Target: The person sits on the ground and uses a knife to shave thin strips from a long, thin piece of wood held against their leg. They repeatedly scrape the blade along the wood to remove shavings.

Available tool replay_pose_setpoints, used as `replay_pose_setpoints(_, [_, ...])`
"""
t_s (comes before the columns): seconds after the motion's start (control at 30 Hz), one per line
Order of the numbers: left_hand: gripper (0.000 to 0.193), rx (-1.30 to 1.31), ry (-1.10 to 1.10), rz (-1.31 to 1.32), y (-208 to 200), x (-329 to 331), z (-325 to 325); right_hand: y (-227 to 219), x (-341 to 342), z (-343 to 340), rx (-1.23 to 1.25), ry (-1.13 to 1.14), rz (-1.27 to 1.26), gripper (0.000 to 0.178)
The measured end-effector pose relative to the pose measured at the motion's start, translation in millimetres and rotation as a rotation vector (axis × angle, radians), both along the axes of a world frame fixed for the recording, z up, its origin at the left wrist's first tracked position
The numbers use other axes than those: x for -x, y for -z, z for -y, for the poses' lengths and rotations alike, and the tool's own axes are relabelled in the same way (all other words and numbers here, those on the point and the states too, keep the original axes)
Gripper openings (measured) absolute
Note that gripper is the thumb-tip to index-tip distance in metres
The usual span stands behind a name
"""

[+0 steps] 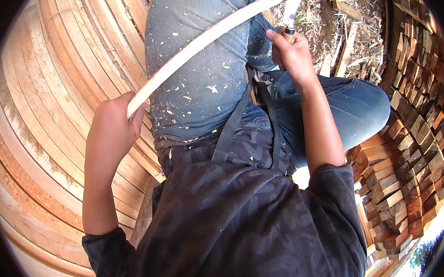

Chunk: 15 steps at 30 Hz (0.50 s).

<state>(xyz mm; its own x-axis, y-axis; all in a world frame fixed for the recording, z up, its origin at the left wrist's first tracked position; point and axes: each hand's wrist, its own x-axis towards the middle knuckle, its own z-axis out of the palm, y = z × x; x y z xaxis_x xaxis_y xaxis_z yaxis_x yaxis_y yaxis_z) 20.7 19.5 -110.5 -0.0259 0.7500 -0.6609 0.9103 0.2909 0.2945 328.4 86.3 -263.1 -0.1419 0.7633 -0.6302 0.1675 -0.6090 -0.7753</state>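
Note:
A long, pale wooden strip [210,36] runs from my left hand up across my thigh to the far right, looking bowed in this view. My left hand [110,122] is closed round its near end. In my right hand [294,58] is a knife [295,6], gripped by its handle with the thumb along the top. Its bright blade points away from me and meets or overlaps the strip near the top edge; glare hides its exact outline and whether it touches the wood.
Long boards [43,129] lie side by side on my left. Stacked cut wooden pieces [415,147] rise on the right. Shavings and offcuts [348,47] cover the ground beyond my right hand. Wood chips dot my jeans [193,89], and dark straps [231,128] cross my lap.

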Motion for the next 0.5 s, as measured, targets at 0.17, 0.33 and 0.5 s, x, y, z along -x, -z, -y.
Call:
replay_pose_setpoints(0.17, [0.016,0.004,0.029,-0.047,-4.9,-6.2,-6.9,-3.6,2.4,4.2,-0.240,-0.342,0.165,0.035])
replay_pose_setpoints(0.33, [0.018,0.002,0.024,-0.029,-2.6,-3.5,-5.0,4.3,4.2,6.2,-0.151,-0.175,0.082,0.035])
replay_pose_setpoints(0.5, [0.021,0.026,-0.004,-0.012,-2.2,-2.1,-3.1,-8.0,-0.2,-4.1,0.022,-0.070,0.045,0.034])
